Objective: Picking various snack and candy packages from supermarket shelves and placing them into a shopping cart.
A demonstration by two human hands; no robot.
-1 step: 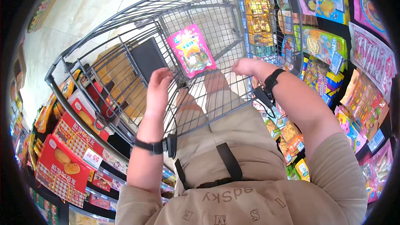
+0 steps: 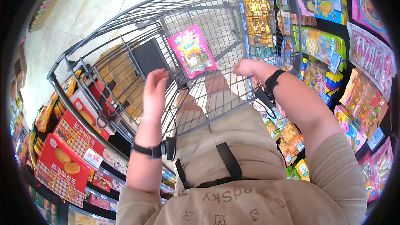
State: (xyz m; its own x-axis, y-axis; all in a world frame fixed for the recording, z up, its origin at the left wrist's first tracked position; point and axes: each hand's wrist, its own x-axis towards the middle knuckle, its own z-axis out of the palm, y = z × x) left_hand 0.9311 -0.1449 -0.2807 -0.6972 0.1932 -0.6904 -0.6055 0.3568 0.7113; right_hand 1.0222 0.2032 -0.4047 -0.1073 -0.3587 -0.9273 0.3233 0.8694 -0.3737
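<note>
Inside the wire shopping cart, just beside the dark grey panel, see the pink packet resting face up on the mesh, with a yellow star printed above a clear window. Cannot tell whether lying quite flat or propped a little against the mesh. Could slide along the bare mesh on a sudden jolt to the cart, or get knocked askew by a careless sweep of either hand. Note the long axis running slantwise, with the star end pointing away from the beige trousers and a little left. Left of the packet, find the left hand loosely open over the near side of the panel, with fingers slightly bent and without any visible load. Right of the packet, find the right hand half curled, apart from the packet, apparently also free of any load; cannot tell whether brushing the mesh. Farther out, notice red boxes on the left and bright pouches on the right
</note>
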